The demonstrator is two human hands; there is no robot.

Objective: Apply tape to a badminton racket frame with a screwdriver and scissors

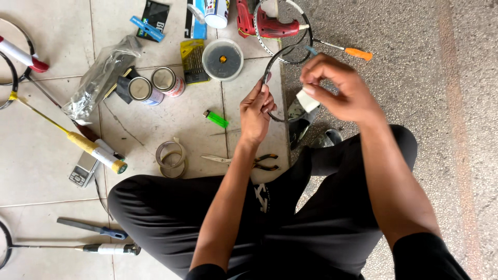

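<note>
- Centrally: left hand (257, 111), fingers closed around the lower arc of a thin black racket frame hoop (270, 62), steadying it above the lap for close work.
- Right hand (337, 85), fingertips pinched together on a small white pad or cloth piece (307, 99), held just beside the hoop; upper part of the hoop lying over a red glue gun (259, 23) on the floor.
- Within reach in front of the knees: green lighter (216, 119), black-handled pliers (249, 162), roll of clear tape (171, 158), round clear lidded tub (223, 58), two small open tins (155, 85), orange-handled awl (345, 50).
- Farther left: yellow-gripped racket shaft (78, 140), small digital pocket scale (83, 170), crumpled clear plastic bag (98, 78), blue-handled tool (93, 228), laid out of the way but at hand.
- Surface: pale square floor tiles (46, 171) with grey joints on the left, meeting rough speckled concrete (415, 62) on the right; seated cross-legged in black trousers across that edge.
</note>
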